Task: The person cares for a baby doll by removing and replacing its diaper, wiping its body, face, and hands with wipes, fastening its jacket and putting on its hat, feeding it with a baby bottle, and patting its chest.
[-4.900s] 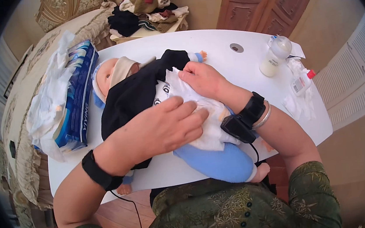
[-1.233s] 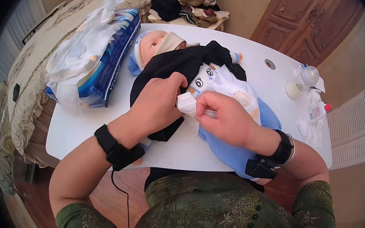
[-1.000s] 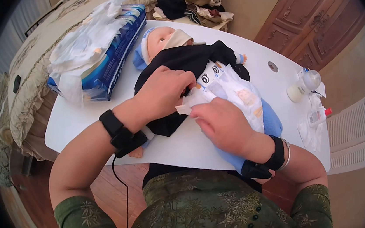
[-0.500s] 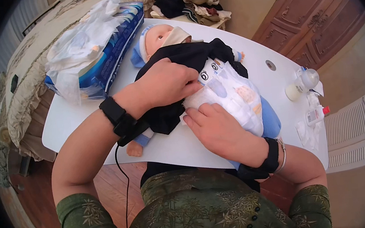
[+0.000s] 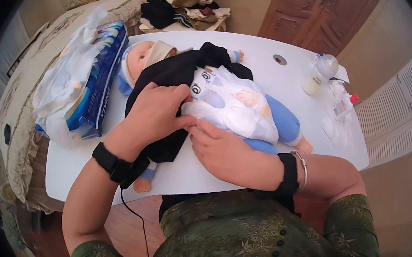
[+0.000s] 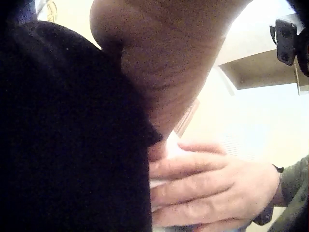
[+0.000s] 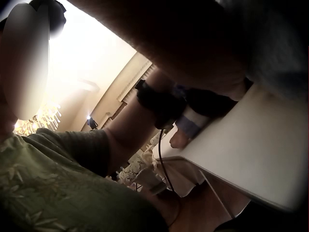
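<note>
A doll in blue clothes lies on its back on the white table (image 5: 96,173), its head (image 5: 137,58) at the far left. Around its hips is a white diaper (image 5: 224,112) with printed cartoon eyes. Black cloth (image 5: 161,76) covers the doll's chest. My left hand (image 5: 157,108) pinches the diaper's near side edge at the waist, fingers bent beside the black cloth. The fingertips of my right hand (image 5: 233,155) meet the left thumb and pinch that same edge. In the left wrist view, black cloth hides much of the grip, and the right hand (image 6: 207,186) shows beyond it.
A blue diaper pack (image 5: 101,96) with loose white diapers (image 5: 63,87) on top stands at the left. At the right are a baby bottle (image 5: 317,75), a small red-capped bottle (image 5: 343,108) and crumpled white wipes (image 5: 337,130). A cable (image 5: 137,214) hangs from my left wrist.
The diaper's near side has been drawn toward the waist and now lies flatter, its printed eyes in view. Both hands have come together at its edge. The head view has swung right.
</note>
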Tool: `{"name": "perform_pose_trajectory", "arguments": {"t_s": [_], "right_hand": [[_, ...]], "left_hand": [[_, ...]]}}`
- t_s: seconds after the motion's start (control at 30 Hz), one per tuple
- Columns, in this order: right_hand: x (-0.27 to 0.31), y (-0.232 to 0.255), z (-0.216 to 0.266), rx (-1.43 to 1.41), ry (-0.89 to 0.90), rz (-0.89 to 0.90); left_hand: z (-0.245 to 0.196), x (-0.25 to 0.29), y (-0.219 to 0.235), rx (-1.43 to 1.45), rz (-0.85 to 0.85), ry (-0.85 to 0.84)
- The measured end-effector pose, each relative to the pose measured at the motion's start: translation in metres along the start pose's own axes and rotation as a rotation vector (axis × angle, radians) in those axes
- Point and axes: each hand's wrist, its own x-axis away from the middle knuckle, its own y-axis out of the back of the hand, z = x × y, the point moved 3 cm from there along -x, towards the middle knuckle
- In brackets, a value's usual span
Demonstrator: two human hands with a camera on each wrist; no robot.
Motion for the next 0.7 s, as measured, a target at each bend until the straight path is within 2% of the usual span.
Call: {"name": "perform_pose_trajectory", "arguments": {"t_s": [0.07,0.1,0.17,0.2,0.27,0.33,0.4,0.43,0.47,0.5,0.53,0.6,0.63,0.67,0.7], "right_hand": [[0.005,-0.013,0.007,0.025,0.017,0.223],[0.007,-0.015,0.008,0.03,0.001,0.228],[0.007,-0.005,0.008,-0.517,0.072,0.518],[0.011,0.004,0.001,-0.518,0.048,0.523],[0.026,0.028,-0.021,-1.055,0.002,0.213],[0.063,0.03,-0.06,-0.953,-0.386,-0.344],[0.098,0.032,-0.096,-0.94,-0.872,-0.198],[0.11,0.031,-0.102,-0.943,-0.882,-0.201],[0.123,0.02,-0.104,-1.023,-0.97,0.018],[0.133,0.009,-0.101,-1.096,-1.05,0.241],[0.136,0.006,-0.096,-1.097,-1.058,0.234],[0.136,0.002,-0.082,-0.904,-0.923,0.251],[0.139,-0.001,-0.078,-0.765,-0.867,0.198],[0.14,-0.005,-0.074,-0.769,-0.873,0.192],[0.138,-0.004,-0.073,-0.529,-0.847,0.08]], "left_hand": [[-0.003,0.0,0.003,-0.033,0.053,0.024],[-0.005,0.001,0.003,-0.033,0.058,0.007],[-0.011,0.003,0.002,-0.087,-0.011,-0.047],[-0.016,0.003,0.002,-0.081,-0.005,-0.069],[-0.029,0.006,0.006,-0.171,-0.129,-0.137],[-0.044,0.011,0.007,-0.174,-0.148,-0.214],[-0.072,0.02,0.005,-0.191,0.001,-0.459],[-0.088,0.019,-0.001,-0.161,0.023,-0.568],[-0.107,0.017,-0.008,-0.131,0.044,-0.676],[-0.121,0.016,-0.018,-0.13,0.051,-0.684],[-0.133,0.014,-0.032,-0.181,0.033,-0.709],[-0.144,0.008,-0.05,-0.234,0.019,-0.738],[-0.146,0.004,-0.056,-0.309,0.024,-0.717],[-0.149,0.001,-0.061,-0.383,0.03,-0.696],[-0.154,-0.002,-0.064,-0.385,0.037,-0.703]]}}
